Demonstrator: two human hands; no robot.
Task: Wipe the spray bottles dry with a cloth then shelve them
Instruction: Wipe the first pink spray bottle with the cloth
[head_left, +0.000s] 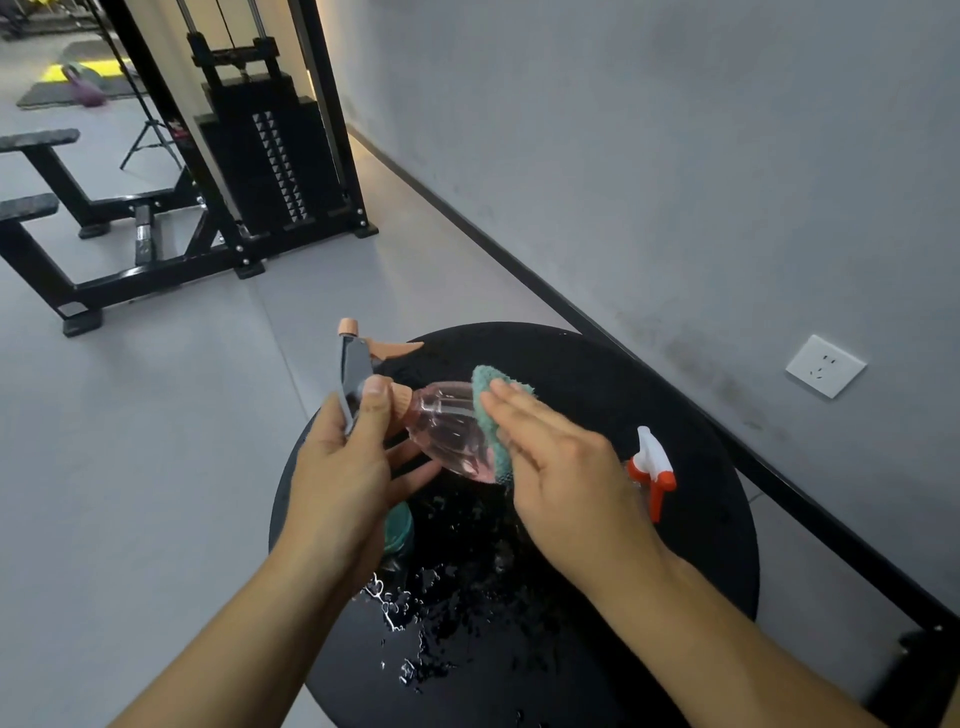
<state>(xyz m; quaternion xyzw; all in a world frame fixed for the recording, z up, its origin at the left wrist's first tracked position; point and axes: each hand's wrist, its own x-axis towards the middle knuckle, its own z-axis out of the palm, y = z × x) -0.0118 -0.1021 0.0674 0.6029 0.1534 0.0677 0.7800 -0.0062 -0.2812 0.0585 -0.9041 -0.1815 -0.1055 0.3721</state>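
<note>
Pink bottle (447, 426) between hands (343, 467), cloth (493, 415) pressed rightward.

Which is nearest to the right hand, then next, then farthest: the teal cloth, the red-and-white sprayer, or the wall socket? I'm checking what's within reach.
1. Teal cloth: under the fingers of the right hand, pressed on the pink bottle.
2. Red-and-white sprayer: just right of the hand, on the black table.
3. Wall socket: far right, on the wall.

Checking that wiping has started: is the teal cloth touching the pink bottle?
Touching. The head view shows the right hand pressing the teal cloth flat against the pink bottle, which the left hand holds.
</note>
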